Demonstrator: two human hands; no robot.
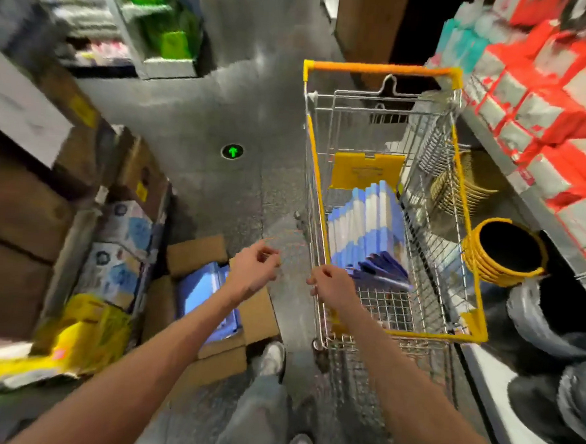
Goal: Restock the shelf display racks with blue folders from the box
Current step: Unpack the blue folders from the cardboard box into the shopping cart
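Left hand [252, 269] and right hand [330, 286] curled, grip impossible to tell. Blue plastic folders [367, 223] in yellow-rimmed wire cart [380, 68] and brown cardboard box [197, 253].

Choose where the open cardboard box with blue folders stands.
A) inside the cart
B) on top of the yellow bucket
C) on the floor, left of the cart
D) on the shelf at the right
C: the cardboard box stands open on the floor, left of the cart, with blue folders inside it.
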